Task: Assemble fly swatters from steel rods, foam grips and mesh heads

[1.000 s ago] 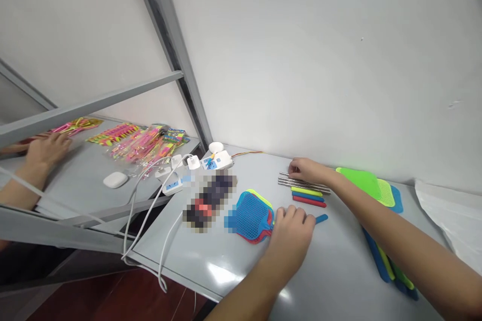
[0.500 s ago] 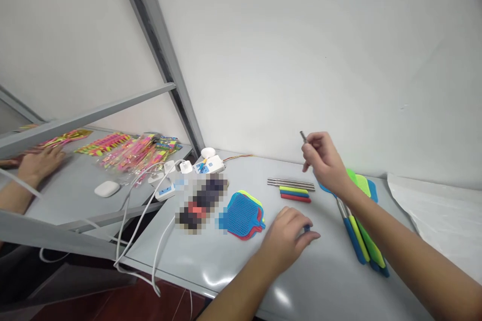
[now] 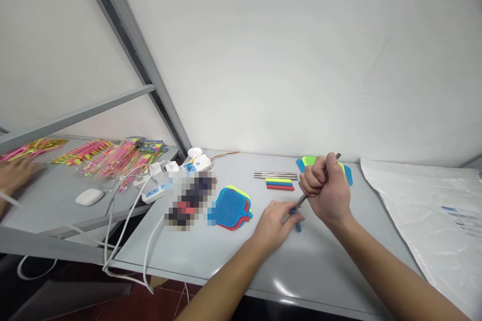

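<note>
While the right hand (image 3: 327,188) grips a metal rod (image 3: 302,200) — angled down-left — the left hand (image 3: 276,224) pinches a blue handle (image 3: 298,226) beneath it.

Landmark: stack of swatter heads (image 3: 230,208), blue uppermost, flat on grey worktop (image 3: 324,266).
Right of stack: left hand (image 3: 276,225), pinching blue handle (image 3: 298,226); farther right, right hand (image 3: 326,190), fist round metal rod (image 3: 302,200), slanted, lower end at that handle.
Behind and right of stack: loose rods (image 3: 274,176), side by side; yellow, blue and red handles (image 3: 279,184), adjacent.
Well right: white plastic sheet (image 3: 422,210).
Behind and left: power strip (image 3: 153,194), white cables.
</note>
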Available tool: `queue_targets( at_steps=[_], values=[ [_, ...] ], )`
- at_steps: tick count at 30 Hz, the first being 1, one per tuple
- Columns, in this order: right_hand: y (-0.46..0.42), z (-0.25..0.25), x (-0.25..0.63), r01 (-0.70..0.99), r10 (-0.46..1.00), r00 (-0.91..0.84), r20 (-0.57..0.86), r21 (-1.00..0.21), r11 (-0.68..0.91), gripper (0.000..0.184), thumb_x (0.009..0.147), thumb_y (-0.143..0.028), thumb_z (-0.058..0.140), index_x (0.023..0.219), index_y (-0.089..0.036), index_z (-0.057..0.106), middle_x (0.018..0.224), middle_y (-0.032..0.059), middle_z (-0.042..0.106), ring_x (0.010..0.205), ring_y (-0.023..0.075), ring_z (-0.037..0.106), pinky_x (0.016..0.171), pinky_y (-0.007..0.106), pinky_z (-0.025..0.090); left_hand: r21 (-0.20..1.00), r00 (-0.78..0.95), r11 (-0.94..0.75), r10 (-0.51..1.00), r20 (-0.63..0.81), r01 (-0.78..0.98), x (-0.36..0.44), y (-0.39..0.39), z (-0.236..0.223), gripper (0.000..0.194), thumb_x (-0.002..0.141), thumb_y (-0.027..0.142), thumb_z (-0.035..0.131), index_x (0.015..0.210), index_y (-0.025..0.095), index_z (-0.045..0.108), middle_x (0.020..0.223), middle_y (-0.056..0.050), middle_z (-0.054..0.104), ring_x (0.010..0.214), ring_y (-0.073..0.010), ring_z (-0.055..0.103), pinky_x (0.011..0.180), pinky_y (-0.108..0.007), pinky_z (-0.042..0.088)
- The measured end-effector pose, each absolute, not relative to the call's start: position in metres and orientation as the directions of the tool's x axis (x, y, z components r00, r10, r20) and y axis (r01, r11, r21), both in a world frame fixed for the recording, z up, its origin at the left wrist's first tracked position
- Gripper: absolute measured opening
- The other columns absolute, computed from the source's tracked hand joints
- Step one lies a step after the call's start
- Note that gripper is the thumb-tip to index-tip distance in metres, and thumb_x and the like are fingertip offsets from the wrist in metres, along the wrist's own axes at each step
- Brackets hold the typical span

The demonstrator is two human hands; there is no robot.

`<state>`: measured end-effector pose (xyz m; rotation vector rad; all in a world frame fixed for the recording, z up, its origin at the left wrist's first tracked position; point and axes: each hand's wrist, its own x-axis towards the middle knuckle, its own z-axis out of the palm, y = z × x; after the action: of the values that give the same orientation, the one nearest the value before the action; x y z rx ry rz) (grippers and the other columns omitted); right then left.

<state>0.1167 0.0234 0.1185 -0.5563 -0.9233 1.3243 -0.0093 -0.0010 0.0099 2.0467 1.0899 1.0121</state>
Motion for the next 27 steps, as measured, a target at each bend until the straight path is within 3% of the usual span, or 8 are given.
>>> queue_targets(
  at_steps=[6,15,19,27],
  values=[
    [0.023,0.110,0.111,-0.562,0.952,-0.091,0.292,-0.804,0.193,0.049,0.092,-0.050,0.049,0.055,-0.020,0.036,0.047,-0.0078,0.020,0.041,0.0071,0.014,0.040,0.024,0.012,0.671,0.348,-0.561,0.827,0.441,0.484,-0.010,0.003,0.006,0.021,0.085,0.035,0.066,0.100,0.020,0.067,0.085,-0.003,0.064,0.082,-0.0177,0.054,0.080,-0.030,0.040],
    [0.020,0.109,0.111,-0.526,0.930,-0.157,0.332,-0.826,0.206,0.049,0.092,-0.051,0.049,0.055,-0.020,0.037,0.048,-0.0076,0.022,0.042,0.0072,0.016,0.041,0.024,0.013,0.586,0.330,-0.600,0.796,0.508,0.544,-0.008,0.000,0.004,0.036,0.081,0.038,0.071,0.110,0.019,0.061,0.087,-0.002,0.065,0.082,-0.0176,0.054,0.080,-0.033,0.036],
    [0.019,0.109,0.111,-0.528,0.919,-0.152,0.363,-0.816,0.235,0.049,0.092,-0.051,0.048,0.056,-0.020,0.036,0.049,-0.0075,0.021,0.042,0.0073,0.017,0.041,0.024,0.013,0.531,0.325,-0.611,0.779,0.537,0.587,-0.006,-0.001,0.005,0.027,0.082,0.039,0.070,0.100,0.018,0.064,0.081,-0.002,0.065,0.082,-0.0183,0.054,0.078,-0.034,0.033],
    [0.014,0.101,0.111,-0.436,0.909,-0.165,0.382,-0.855,0.280,0.049,0.093,-0.050,0.047,0.056,-0.020,0.036,0.049,-0.0070,0.023,0.043,0.0079,0.022,0.042,0.025,0.016,0.595,0.351,-0.591,0.805,0.478,0.546,-0.007,0.002,0.005,0.023,0.086,0.039,0.065,0.098,0.019,0.067,0.080,-0.002,0.065,0.081,-0.0185,0.054,0.075,-0.033,0.035]
  ],
)
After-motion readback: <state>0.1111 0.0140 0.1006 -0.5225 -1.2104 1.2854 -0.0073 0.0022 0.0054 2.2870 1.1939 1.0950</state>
